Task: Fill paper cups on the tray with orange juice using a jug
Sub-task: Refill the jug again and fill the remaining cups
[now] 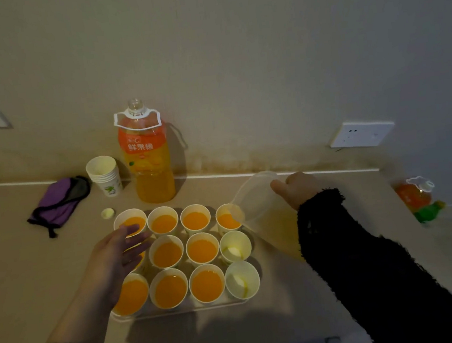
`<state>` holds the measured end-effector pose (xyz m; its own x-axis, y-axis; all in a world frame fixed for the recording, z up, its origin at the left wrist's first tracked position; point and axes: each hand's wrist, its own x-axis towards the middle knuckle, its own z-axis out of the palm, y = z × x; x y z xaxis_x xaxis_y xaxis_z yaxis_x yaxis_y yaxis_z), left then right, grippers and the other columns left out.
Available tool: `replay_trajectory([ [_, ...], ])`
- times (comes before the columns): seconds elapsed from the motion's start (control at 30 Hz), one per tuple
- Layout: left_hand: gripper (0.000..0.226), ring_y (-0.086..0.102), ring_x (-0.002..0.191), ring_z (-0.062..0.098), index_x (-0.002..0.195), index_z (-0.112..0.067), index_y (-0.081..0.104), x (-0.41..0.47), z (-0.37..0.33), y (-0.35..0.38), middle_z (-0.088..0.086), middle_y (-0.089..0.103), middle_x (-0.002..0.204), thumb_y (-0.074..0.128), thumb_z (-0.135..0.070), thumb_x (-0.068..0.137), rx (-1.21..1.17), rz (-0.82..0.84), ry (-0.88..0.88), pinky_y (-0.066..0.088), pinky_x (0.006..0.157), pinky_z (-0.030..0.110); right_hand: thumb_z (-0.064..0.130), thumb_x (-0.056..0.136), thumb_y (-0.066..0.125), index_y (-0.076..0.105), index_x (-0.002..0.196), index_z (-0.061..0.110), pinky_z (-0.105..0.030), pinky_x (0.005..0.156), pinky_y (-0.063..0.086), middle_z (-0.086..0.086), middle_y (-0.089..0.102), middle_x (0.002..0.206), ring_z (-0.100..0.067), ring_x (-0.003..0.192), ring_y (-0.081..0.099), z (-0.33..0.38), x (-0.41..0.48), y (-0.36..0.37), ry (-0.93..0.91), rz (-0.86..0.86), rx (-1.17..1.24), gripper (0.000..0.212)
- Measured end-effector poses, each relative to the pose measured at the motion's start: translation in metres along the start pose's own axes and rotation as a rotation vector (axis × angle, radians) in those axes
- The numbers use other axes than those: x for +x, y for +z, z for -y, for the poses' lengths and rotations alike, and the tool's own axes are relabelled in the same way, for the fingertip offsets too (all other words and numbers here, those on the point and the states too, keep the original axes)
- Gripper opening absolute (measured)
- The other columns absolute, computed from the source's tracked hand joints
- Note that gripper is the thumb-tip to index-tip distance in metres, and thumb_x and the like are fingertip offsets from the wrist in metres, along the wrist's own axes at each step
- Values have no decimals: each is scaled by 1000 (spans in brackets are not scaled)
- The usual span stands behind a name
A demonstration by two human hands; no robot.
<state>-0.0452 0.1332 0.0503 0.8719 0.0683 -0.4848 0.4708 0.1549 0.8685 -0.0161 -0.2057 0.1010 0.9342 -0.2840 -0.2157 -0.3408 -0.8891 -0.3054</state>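
Matt white paper cups (206, 284) sit on a clear plastic tray (178, 310) beside the translucent plastic jug (262, 204), on a smooth matt table (20, 279).

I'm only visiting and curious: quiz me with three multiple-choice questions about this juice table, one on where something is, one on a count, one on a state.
1. Where does the stack of spare cups stand?
A) left of the big bottle
B) on the tray
C) right of the jug

2. How many cups on the tray are unfilled?
A) none
B) two
C) six

3. How is the jug in the right hand held?
A) upright on the table
B) tipped over the back right cup
C) upside down over the bottle

Answers:
1 A, the stack stands by the wall on the bottle's left.
2 B, only the middle right cup and front right cup show pale bottoms.
3 B, its lip leans over that cup.
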Motion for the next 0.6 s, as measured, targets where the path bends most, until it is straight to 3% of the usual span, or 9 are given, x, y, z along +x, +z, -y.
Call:
replay_trajectory([
  [0.13, 27, 63, 96, 24, 109, -13, 58, 1, 0, 0, 7, 68, 101, 38, -30, 101, -6, -12, -6, 41, 95, 41, 47, 92, 45, 55, 70, 6, -28, 53, 28, -8, 50, 69, -18, 61, 44, 2, 3, 3, 45, 34, -32, 47],
  [0.23, 29, 63, 97, 24, 110, -13, 58, 3, -1, 1, 7, 68, 101, 38, -31, 101, -18, -19, -16, 41, 95, 41, 48, 92, 43, 63, 95, 4, -31, 71, 35, -12, 58, 93, -27, 85, 53, 0, 6, 6, 49, 57, -53, 48],
  [0.33, 29, 63, 96, 24, 109, -13, 58, 4, -2, 2, 8, 68, 100, 36, -31, 102, -20, -21, -12, 41, 95, 41, 47, 92, 45, 62, 109, 1, -32, 78, 36, -16, 61, 109, -32, 102, 55, -3, 9, 8, 47, 55, -22, 52],
  [0.5, 27, 64, 96, 23, 105, -15, 59, 6, -3, 3, 7, 69, 100, 38, -32, 101, -6, -23, -9, 42, 95, 41, 48, 92, 45, 62, 109, 2, -34, 80, 38, -16, 61, 110, -32, 102, 56, -2, 11, 10, 51, 63, -18, 52],
  [0.6, 27, 64, 97, 22, 105, -15, 60, 9, -2, 2, 7, 69, 101, 38, -31, 101, -2, -20, -12, 42, 93, 40, 48, 91, 45, 62, 102, 4, -33, 77, 38, -12, 58, 94, -30, 92, 55, 1, 11, 7, 49, 59, -55, 49],
])
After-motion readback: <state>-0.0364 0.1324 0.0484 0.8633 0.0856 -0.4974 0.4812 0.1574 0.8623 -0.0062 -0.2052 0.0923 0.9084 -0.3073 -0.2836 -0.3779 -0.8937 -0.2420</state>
